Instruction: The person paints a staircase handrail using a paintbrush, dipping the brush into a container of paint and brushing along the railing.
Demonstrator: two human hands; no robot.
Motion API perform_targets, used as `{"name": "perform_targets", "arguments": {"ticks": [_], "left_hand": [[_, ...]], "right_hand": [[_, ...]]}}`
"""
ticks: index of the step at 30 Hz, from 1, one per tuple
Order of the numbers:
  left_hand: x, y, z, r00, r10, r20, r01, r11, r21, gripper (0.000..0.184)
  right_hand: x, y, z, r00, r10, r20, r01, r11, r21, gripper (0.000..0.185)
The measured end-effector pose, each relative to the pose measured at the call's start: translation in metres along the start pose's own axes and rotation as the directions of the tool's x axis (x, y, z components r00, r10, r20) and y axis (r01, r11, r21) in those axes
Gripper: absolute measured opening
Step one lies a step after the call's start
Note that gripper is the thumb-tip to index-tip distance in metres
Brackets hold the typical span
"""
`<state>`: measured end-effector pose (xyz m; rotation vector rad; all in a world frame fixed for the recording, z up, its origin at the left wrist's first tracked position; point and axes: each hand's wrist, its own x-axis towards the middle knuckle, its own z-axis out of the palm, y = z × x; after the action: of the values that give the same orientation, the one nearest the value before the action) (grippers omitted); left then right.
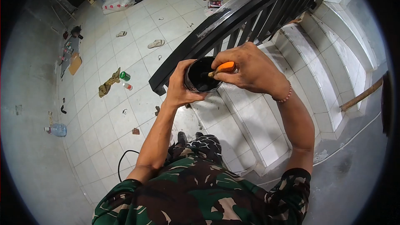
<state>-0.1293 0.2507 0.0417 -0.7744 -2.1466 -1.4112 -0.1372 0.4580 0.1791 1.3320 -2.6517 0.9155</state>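
Observation:
My left hand (181, 84) is wrapped round the side of a dark, open-topped can (192, 84), holding it up near the lower end of a black railing (208, 33). Between the thumb and fingers of my right hand (246, 68) is a brush with an orange handle (226, 67). The brush's lower end reaches inside the can, and its bristles are hard to tell from the black contents.
White tiled stairs (266, 137) curve up on the right, with a wooden pole (361, 95) beside them. On the tiled floor lie sandals (156, 43), a camouflage cloth (109, 84), a green can (124, 76) and a plastic bottle (58, 130). A white sack (118, 4) sits farther back.

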Motion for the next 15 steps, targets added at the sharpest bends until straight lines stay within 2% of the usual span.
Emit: {"name": "perform_targets", "arguments": {"ticks": [4, 6, 9, 10, 12, 13, 15], "left_hand": [[0.002, 0.000, -0.005, 0.999, -0.044, 0.007, 0.044, 0.999, 0.018, 0.076], [0.001, 0.000, -0.007, 0.998, -0.071, 0.001, 0.071, 0.998, 0.000, 0.075], [0.005, -0.003, -0.010, 0.996, -0.091, 0.023, 0.091, 0.996, 0.010, 0.075], [0.004, -0.005, -0.010, 0.997, -0.072, 0.018, 0.072, 0.997, 0.025, 0.075], [0.003, -0.008, -0.008, 0.998, -0.054, 0.014, 0.054, 0.998, 0.037, 0.075], [0.002, -0.009, -0.007, 0.998, -0.057, -0.001, 0.057, 0.998, 0.040, 0.075], [0.001, -0.011, -0.004, 0.998, -0.057, -0.012, 0.058, 0.997, 0.042, 0.075]], "right_hand": [[0.003, 0.009, 0.011, 0.996, -0.061, -0.060, 0.053, 0.990, -0.127, 0.018], [0.005, 0.013, 0.013, 0.963, -0.215, -0.162, 0.195, 0.972, -0.130, 0.017], [0.007, 0.020, 0.021, 0.942, -0.302, -0.144, 0.284, 0.949, -0.136, 0.014], [0.009, 0.019, 0.021, 0.942, -0.302, -0.144, 0.283, 0.949, -0.136, 0.014], [0.013, 0.012, 0.018, 0.972, -0.231, -0.035, 0.214, 0.939, -0.268, 0.017], [0.014, 0.012, 0.016, 0.973, -0.227, -0.038, 0.209, 0.941, -0.267, 0.017], [0.020, 0.014, 0.013, 0.991, -0.097, 0.089, 0.109, 0.985, -0.135, 0.018]]}}
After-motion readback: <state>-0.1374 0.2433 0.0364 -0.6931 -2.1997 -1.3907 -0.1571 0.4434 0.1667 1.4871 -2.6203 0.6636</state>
